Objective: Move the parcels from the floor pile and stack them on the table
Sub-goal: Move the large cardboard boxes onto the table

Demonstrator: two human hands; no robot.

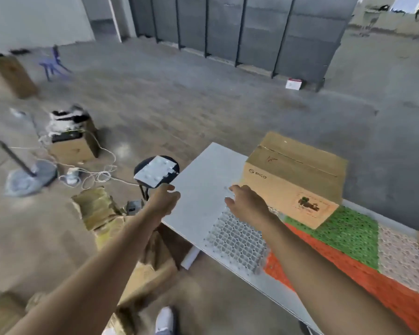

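Left hand (166, 200) and right hand (246, 199) both empty, fingers loose, over counter (203, 175) edge; floor pile (102, 211) lies below-left (left hand nearer), box (293, 180) stands at right.

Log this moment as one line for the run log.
left hand: open, empty | right hand: open, empty, over table | cardboard box: on table | floor pile: parcels beside table
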